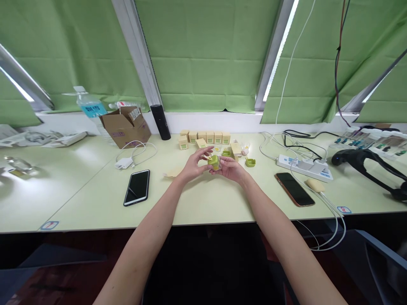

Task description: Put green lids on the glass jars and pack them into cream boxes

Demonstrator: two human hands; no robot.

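Between the fingertips of both hands, just above the table, is a small green cup-like piece [213,160] with a clear plastic part below it. My left hand [194,165] grips it from the left, its thumb low and its fingers over the top. From the right, the fingers of my right hand [231,168] close on its lower side. Just beyond lie a similar green piece [226,153] and an opened cardboard box [235,149]. Another green piece [250,162] rests to the right, below a small clear plastic item [245,149]. A flat cardboard piece [173,172] lies partly behind my left wrist.
Several small cardboard boxes [210,137] line the back. At left are a phone [137,187], a white charger [124,162], a brown carton [126,126] and a black cylinder [160,122]. Another phone [294,189] and a power strip [304,166] with cables are at right.
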